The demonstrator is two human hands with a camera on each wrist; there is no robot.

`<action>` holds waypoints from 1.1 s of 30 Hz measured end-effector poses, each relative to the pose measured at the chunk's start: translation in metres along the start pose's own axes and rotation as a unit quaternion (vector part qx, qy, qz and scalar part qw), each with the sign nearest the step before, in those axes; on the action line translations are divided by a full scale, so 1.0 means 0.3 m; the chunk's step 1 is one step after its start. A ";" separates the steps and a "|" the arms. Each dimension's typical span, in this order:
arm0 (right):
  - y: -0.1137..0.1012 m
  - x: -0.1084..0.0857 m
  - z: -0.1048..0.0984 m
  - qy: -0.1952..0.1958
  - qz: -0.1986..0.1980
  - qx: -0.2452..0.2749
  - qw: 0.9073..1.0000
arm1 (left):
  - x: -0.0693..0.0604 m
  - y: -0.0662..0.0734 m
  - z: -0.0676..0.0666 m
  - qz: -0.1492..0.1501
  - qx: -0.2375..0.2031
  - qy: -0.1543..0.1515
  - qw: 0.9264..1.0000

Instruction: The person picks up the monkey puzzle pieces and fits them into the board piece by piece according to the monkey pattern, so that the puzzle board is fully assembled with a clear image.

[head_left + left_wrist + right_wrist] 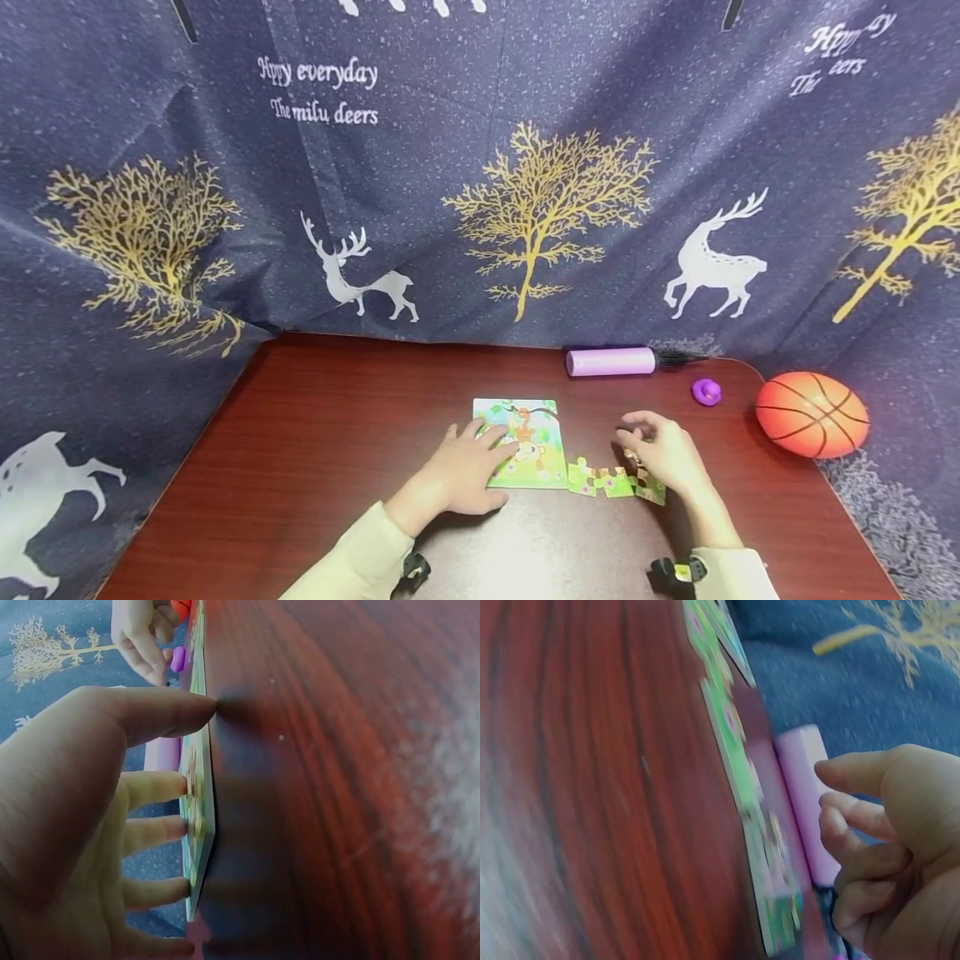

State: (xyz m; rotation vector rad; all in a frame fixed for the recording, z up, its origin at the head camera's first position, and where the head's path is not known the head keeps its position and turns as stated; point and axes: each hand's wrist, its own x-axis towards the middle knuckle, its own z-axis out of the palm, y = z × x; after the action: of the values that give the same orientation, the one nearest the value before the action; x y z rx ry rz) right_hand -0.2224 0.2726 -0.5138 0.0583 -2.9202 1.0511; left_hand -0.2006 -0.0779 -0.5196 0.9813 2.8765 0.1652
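A square picture board [551, 467] with a cartoon monkey scene lies flat on the table. My left hand [467, 473] is spread over its left side, the fingertips resting on it. In the left wrist view the thumb [169, 712] is stretched out beside the board's near edge. Joined jigsaw pieces [617, 486], green with flowers, form a row to the right of the board. Just above the row's right end is my right hand [670, 454], fingers loosely bent. Nothing shows between its thumb and index finger in the right wrist view. Some pieces there are partly hidden by the hand.
At the back of the table lies a light purple pump [611, 362] with a black end. A small purple object [707, 392] sits to its right. An orange basketball [812, 414] rests at the right edge. A dark printed curtain [450, 167] hangs behind the table.
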 end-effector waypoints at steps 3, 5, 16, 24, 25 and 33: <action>0.031 -0.006 -0.033 0.004 0.033 -0.030 0.999 | 0.000 0.004 -0.002 -0.002 0.000 -0.002 1.000; 0.045 -0.011 -0.049 -0.012 0.059 -0.039 0.997 | -0.001 0.005 -0.003 -0.003 0.002 -0.004 1.000; 0.049 -0.008 -0.056 -0.032 0.085 -0.069 0.993 | 0.004 0.030 -0.023 -0.015 0.023 -0.007 1.000; 0.052 -0.008 -0.060 -0.039 0.092 -0.067 0.993 | 0.012 0.041 -0.034 -0.012 0.039 -0.004 0.999; 0.053 -0.009 -0.061 -0.039 0.093 -0.068 0.993 | 0.013 0.041 -0.033 -0.013 0.042 -0.004 0.999; 0.058 -0.010 -0.072 -0.040 0.098 -0.077 0.991 | 0.022 0.039 -0.024 -0.006 0.058 0.007 0.998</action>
State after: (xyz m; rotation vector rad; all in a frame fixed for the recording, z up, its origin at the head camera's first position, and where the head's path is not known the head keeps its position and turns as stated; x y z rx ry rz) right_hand -0.2196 0.2998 -0.5085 -0.1999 -3.1216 0.8589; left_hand -0.1996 -0.0652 -0.5114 0.9836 2.9329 0.0032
